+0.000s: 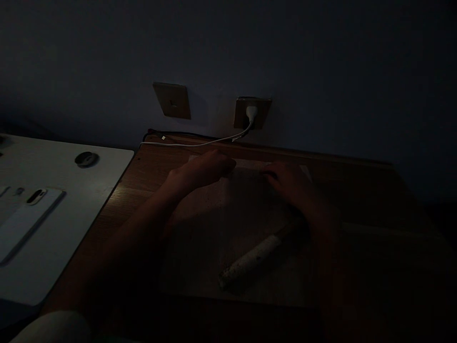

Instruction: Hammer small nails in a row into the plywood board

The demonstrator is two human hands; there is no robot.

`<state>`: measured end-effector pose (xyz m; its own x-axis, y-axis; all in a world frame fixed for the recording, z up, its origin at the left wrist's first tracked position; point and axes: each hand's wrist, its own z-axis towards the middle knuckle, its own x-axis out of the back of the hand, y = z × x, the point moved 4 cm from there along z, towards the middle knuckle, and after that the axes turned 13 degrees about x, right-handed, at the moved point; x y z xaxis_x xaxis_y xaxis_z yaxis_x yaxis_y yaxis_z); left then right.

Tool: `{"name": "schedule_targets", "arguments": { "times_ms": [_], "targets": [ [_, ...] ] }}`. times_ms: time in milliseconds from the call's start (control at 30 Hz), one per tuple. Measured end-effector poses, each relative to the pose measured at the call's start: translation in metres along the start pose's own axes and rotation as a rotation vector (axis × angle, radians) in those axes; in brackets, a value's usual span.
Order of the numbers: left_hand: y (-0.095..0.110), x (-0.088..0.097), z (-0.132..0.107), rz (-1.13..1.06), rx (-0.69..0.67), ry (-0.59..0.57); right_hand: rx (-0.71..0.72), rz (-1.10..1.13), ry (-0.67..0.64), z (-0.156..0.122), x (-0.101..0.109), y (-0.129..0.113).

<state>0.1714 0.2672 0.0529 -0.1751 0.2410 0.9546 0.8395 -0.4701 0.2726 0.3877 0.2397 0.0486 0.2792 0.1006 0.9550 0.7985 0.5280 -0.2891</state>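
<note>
The picture is very dark. A pale sheet (pixel 214 228), perhaps paper, lies on the brown wooden table. My left hand (pixel 216 164) is closed over the sheet's far side, its fingers curled down. To its right, my right hand (pixel 283 178) is also closed, thumb and fingers pressed together near the far right corner of the sheet. What either hand grips is too dark to make out. Slanting across the sheet below my right hand is a whitish, dark-speckled rod-shaped thing (pixel 250 259) with a brown, narrower part toward my right forearm.
A white board or tabletop (pixel 89 200) stands at the left, bearing a white phone (pixel 26 219) and a dark round ring-like thing (pixel 85 159). Behind the table, a white plug (pixel 251 112) sits in a wall socket, its white cable (pixel 193 145) running left. Another wall plate (pixel 173 101) is beside it.
</note>
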Motion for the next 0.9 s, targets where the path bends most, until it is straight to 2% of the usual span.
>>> {"name": "schedule_targets", "arguments": {
  "times_ms": [200, 467, 567, 767, 833, 900],
  "targets": [
    [0.007, 0.008, -0.001, -0.031, 0.002, 0.082, -0.014, 0.02, -0.006, 0.0, 0.0, -0.004],
    [0.004, 0.003, -0.001, -0.072, -0.037, 0.04, -0.043, 0.024, 0.032, -0.002, 0.005, -0.004],
    [0.003, 0.007, -0.001, -0.184, -0.077, 0.049, -0.004, 0.034, 0.094, -0.002, 0.008, -0.004],
    [-0.003, 0.034, -0.01, -0.652, -0.126, -0.052, 0.006, 0.102, 0.144, -0.002, 0.012, -0.01],
    [-0.01, 0.033, -0.009, -0.672, -0.103, -0.081, 0.0, 0.119, 0.135, 0.0, 0.01, -0.013],
    [-0.016, 0.025, -0.004, -0.581, -0.056, -0.097, 0.001, 0.129, 0.123, 0.003, 0.006, -0.015]
  ]
}}
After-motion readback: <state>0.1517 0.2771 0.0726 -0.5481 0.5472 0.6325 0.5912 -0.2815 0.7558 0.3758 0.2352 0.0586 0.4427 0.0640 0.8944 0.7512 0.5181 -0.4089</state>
